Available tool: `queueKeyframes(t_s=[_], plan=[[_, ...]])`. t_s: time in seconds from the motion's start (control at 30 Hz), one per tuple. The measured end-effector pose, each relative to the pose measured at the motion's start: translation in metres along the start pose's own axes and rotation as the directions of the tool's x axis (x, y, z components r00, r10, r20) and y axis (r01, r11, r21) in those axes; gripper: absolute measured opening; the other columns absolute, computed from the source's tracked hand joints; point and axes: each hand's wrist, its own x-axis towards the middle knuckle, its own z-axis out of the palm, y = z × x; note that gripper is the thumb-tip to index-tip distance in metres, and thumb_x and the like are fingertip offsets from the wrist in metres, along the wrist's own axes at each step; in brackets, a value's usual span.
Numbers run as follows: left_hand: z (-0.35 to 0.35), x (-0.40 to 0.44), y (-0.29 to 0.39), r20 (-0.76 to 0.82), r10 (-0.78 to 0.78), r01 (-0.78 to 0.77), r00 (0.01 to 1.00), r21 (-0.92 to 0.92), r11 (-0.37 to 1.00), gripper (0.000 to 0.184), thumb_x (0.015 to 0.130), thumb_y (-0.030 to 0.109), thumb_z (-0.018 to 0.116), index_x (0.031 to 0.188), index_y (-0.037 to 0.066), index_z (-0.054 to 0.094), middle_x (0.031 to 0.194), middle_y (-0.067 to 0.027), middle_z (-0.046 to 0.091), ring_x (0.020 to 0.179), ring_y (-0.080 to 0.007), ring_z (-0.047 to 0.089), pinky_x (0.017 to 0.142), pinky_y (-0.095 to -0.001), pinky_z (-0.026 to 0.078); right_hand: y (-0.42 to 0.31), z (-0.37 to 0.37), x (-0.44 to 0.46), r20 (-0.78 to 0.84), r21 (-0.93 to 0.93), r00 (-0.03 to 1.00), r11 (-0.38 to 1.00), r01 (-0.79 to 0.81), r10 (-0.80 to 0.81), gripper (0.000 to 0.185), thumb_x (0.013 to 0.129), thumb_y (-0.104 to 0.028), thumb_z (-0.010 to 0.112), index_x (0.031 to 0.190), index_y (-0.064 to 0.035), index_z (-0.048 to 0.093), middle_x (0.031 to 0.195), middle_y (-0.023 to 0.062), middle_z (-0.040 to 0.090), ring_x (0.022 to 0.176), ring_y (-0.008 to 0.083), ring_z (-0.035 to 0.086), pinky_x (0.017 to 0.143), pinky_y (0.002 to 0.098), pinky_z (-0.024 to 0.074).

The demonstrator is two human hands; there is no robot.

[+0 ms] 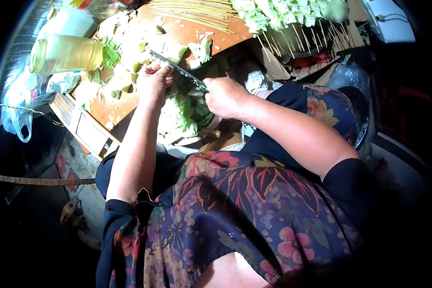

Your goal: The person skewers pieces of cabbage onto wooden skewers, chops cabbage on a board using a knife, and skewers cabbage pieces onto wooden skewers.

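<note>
Gripping the knife [181, 71] in your right hand [225, 97], fingers closed round the handle, tip toward 10 o'clock. Your left hand [154, 81] sits just beside the blade at 11 o'clock, fingertips bunched; can't tell whether they pinch anything. Hands near each other, not touching.

Leafy greens [182, 113] lie at 6 o'clock from the blade, below your two hands. Cut pieces [125, 77] are strewn over the orange counter [177, 22], mostly to 9 o'clock of your left hand.

Bare sticks [192, 13] are bundled at 12 o'clock, far side. Skewered leaves [283, 14] are stacked at 1 o'clock, stick ends toward you. Jar [67, 54] of yellowish liquid lies on its side or tilted at 10 o'clock, can't tell which.

Labels: red-and-yellow one [83, 4] between 10 and 11 o'clock, top edge, too small to read. White box [391, 24] with a dark cable at 2 o'clock.
</note>
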Motion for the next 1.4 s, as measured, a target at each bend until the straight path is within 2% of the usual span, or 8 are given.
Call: queueKeyframes(t_s=[0.3, 0.5, 0.67, 0.8, 0.87, 1.0, 1.13, 1.4], plan=[[-0.043, -0.017, 0.015, -0.115, 0.032, -0.057, 0.993, -0.221, 0.974, 0.024, 0.084, 0.008, 0.064, 0.105, -0.002, 0.057, 0.091, -0.0106, 0.065, 0.075, -0.0203, 0.065, 0.067, -0.0309, 0.056, -0.004, -0.001, -0.017, -0.090, -0.042, 0.988, 0.991, 0.124, -0.127, 0.024, 0.082, -0.018, 0.051, 0.097, 0.0002, 0.058, 0.078, 0.0238, 0.063, 0.080, 0.0409, 0.062, 0.075, 0.0470, 0.0495], [-0.077, -0.052, 0.066, -0.195, 0.218, -0.272, 0.956, -0.323, 0.906, 0.016, 0.078, 0.003, 0.066, 0.092, 0.000, 0.059, 0.087, -0.0114, 0.063, 0.078, -0.0225, 0.064, 0.071, -0.0340, 0.057, -0.001, 0.010, -0.035, 0.235, -0.258, 0.966, 0.951, 0.172, -0.111, 0.027, 0.080, -0.013, 0.051, 0.102, 0.0012, 0.057, 0.090, 0.0209, 0.065, 0.088, 0.0363, 0.064, 0.083, 0.0424, 0.0492], [-0.077, -0.093, 0.092, -0.173, 0.285, -0.326, 0.943, -0.301, 0.896, 0.034, 0.084, 0.003, 0.061, 0.115, -0.010, 0.052, 0.107, -0.0173, 0.061, 0.099, -0.0305, 0.063, 0.092, -0.0401, 0.053, 0.005, 0.036, -0.033, 0.314, -0.325, 0.927, 0.894, 0.309, -0.206, 0.032, 0.077, -0.009, 0.056, 0.107, 0.0018, 0.057, 0.101, 0.0196, 0.062, 0.099, 0.0337, 0.061, 0.084, 0.0415, 0.0492], [-0.078, -0.109, 0.094, -0.098, 0.326, -0.341, 0.940, -0.278, 0.898, 0.038, 0.085, 0.006, 0.062, 0.118, -0.009, 0.051, 0.107, -0.0181, 0.062, 0.101, -0.0321, 0.063, 0.091, -0.0389, 0.052, 0.017, 0.055, -0.031, 0.326, -0.261, 0.922, 0.917, 0.301, -0.209, 0.032, 0.087, -0.016, 0.055, 0.115, -0.0002, 0.056, 0.113, 0.0225, 0.059, 0.112, 0.0342, 0.055, 0.095, 0.0402, 0.0430], [-0.086, -0.105, 0.088, 0.012, 0.377, -0.366, 0.926, -0.212, 0.906, 0.036, 0.087, 0.006, 0.061, 0.119, -0.008, 0.052, 0.104, -0.0169, 0.064, 0.097, -0.0312, 0.065, 0.088, -0.0384, 0.054, 0.020, 0.065, -0.022, 0.355, -0.184, 0.934, 0.982, 0.038, 0.030, 0.035, 0.090, -0.013, 0.050, 0.124, -0.0037, 0.052, 0.122, 0.0214, 0.055, 0.116, 0.0336, 0.053, 0.098, 0.0404, 0.0407], [-0.093, -0.092, 0.072, -0.010, 0.349, -0.344, 0.937, -0.191, 0.919, 0.035, 0.087, 0.007, 0.060, 0.119, -0.006, 0.052, 0.103, -0.0169, 0.065, 0.093, -0.0306, 0.067, 0.083, -0.0364, 0.055, 0.032, 0.072, -0.017, 0.417, -0.359, 0.882, 0.852, 0.381, -0.219, 0.040, 0.085, -0.017, 0.055, 0.123, -0.0083, 0.056, 0.115, 0.0199, 0.060, 0.113, 0.0299, 0.056, 0.095, 0.0381, 0.0450], [-0.082, -0.077, 0.078, 0.038, 0.383, -0.368, 0.923, -0.204, 0.907, 0.032, 0.087, 0.007, 0.061, 0.115, -0.009, 0.056, 0.098, -0.0168, 0.066, 0.088, -0.0275, 0.068, 0.080, -0.0327, 0.056, 0.018, 0.050, -0.011, 0.442, -0.407, 0.893, 0.868, 0.282, -0.083, 0.042, 0.077, -0.010, 0.057, 0.119, -0.0071, 0.060, 0.111, 0.0196, 0.062, 0.107, 0.0305, 0.060, 0.091, 0.0387, 0.0478], [-0.072, -0.062, 0.094, 0.021, 0.376, -0.348, 0.926, -0.336, 0.875, 0.036, 0.087, 0.010, 0.062, 0.117, -0.008, 0.054, 0.101, -0.0183, 0.066, 0.089, -0.0282, 0.068, 0.081, -0.0334, 0.056, 0.018, -0.019, 0.037, -0.096, -0.393, 0.993, 0.919, 0.024, -0.067, 0.021, 0.080, -0.024, 0.057, 0.090, -0.0108, 0.070, 0.091, 0.0118, 0.068, 0.089, 0.0290, 0.065, 0.080, 0.0384, 0.0509]])
